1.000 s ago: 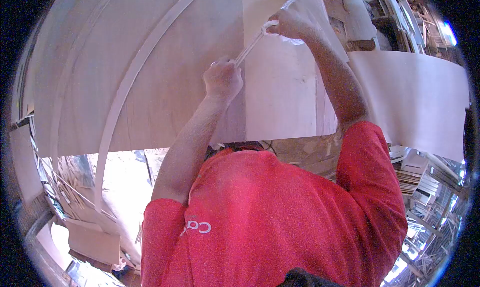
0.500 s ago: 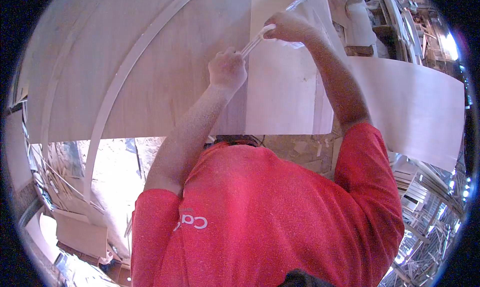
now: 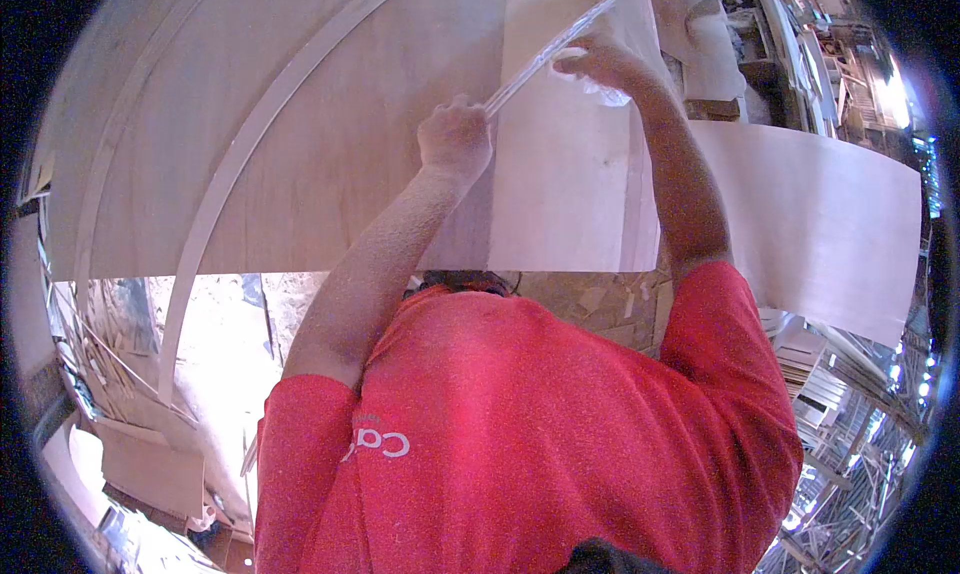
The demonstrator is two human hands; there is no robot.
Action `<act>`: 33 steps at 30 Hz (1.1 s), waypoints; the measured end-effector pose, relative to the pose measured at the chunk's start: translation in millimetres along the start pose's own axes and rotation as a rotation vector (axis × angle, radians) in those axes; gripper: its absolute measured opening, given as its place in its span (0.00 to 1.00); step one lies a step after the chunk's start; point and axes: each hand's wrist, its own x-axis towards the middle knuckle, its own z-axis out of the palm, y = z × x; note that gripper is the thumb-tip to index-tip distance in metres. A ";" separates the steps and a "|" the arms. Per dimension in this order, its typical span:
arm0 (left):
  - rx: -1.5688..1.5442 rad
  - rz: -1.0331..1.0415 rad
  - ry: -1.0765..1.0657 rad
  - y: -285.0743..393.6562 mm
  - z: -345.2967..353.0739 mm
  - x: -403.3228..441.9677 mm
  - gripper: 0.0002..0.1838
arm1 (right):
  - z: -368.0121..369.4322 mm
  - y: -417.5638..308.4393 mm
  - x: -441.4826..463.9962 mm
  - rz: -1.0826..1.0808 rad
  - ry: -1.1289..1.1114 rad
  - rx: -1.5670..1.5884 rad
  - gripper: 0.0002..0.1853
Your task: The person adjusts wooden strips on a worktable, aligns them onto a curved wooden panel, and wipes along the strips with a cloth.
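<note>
My left hand (image 3: 455, 139) is closed round the lower end of a thin, shiny, pale strip (image 3: 550, 52), which slants up to the right over a large wooden sheet (image 3: 350, 144). To the right of the strip, my right hand (image 3: 608, 66) has its fingers bent and pinched on a white crumpled piece (image 3: 603, 95), thin like plastic or cloth. Part of that piece hangs below the fingers. Whether the right fingertips touch the strip cannot be made out.
A curved pale strip (image 3: 235, 159) crosses the sheet at left. Another curved panel (image 3: 810, 214) lies at right. Stacked boards (image 3: 800, 359) and scrap wood (image 3: 850, 494) stand at the lower right, more scraps at the left.
My right hand has moved slightly right and down off the strip, leaving more of its length in view. My left hand still grips the lower end. The view has shifted a little.
</note>
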 end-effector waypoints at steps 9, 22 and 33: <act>-0.024 -0.020 -0.005 4.2 -8.4 -1.1 0.12 | 5.9 -5.2 13.3 0.006 -0.068 -0.080 0.24; -0.001 -0.039 -0.010 4.3 -6.9 -1.4 0.11 | 47.3 -76.9 -19.7 -0.216 -0.161 -0.299 0.23; 0.052 -0.040 -0.042 6.5 -8.9 -3.7 0.11 | 42.9 -50.4 -12.7 -0.194 -0.021 -0.339 0.21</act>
